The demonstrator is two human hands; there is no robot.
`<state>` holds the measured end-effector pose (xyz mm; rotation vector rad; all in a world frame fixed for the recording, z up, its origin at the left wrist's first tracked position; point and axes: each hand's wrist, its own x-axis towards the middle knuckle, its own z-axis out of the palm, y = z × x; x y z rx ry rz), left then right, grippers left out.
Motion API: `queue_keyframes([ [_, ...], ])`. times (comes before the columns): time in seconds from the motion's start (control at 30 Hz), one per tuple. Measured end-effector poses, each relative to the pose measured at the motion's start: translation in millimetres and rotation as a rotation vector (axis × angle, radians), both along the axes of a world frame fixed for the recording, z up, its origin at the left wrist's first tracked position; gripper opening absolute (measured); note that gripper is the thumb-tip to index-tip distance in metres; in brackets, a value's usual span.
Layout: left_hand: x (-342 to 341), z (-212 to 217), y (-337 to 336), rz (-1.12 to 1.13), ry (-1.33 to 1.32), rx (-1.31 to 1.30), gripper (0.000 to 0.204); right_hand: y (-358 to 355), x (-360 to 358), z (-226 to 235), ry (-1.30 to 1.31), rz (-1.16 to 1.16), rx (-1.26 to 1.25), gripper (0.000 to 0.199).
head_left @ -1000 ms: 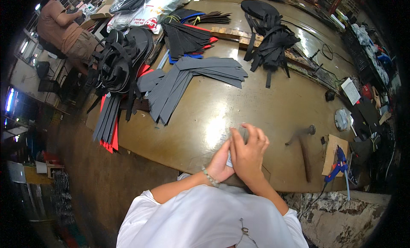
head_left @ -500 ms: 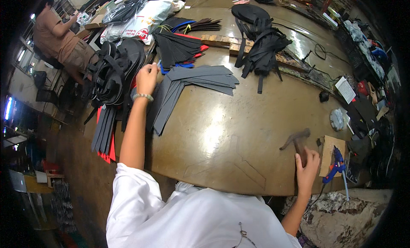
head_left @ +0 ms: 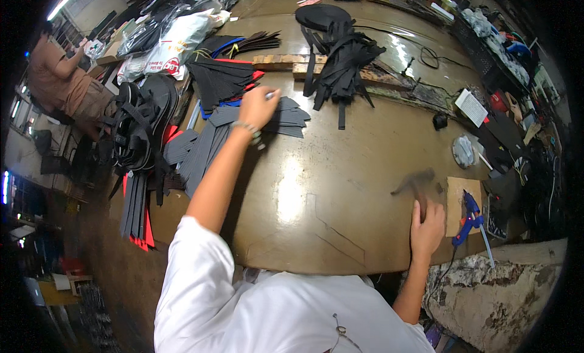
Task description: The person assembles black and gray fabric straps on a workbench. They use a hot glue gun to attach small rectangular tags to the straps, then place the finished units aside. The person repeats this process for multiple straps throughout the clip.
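Note:
My left hand [head_left: 260,108] is above a fanned stack of grey strips [head_left: 210,137] on the table. Its fingers are closed, and a small pale glint shows at them; what they hold, if anything, I cannot make out. On the right, my right hand [head_left: 428,228] grips a hammer [head_left: 413,181] by its handle. The hammer's head, smeared by motion, points away from me just above or on the tabletop. Behind the grey strips lies a fan of black strips [head_left: 219,79] with red and blue pieces under it.
A blue glue gun [head_left: 471,219] rests on cardboard [head_left: 455,198] to the right. Black straps [head_left: 342,67] hang over wooden bars [head_left: 277,61] at the back. A black strap coil [head_left: 146,118] sits at the left edge. Another person [head_left: 64,79] sits far left.
My left hand has moved right and across the grey strips, from their left end. My right hand keeps the hammer, which has shifted slightly. The whole view has turned a little.

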<state>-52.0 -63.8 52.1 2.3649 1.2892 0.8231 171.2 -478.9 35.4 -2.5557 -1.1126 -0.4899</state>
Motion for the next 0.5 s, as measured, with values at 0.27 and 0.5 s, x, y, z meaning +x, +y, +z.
queue_keyframes([
  [0.27,71.6,7.6,53.5,-0.185,-0.166,-0.287,0.037,-3.3,0.3,1.8,0.099,-0.039,-0.009,0.031],
  [0.5,-23.9,51.8,-132.7,-0.255,-0.641,-0.609,0.020,40.3,-43.1,32.0,0.827,0.438,0.536,0.031],
])
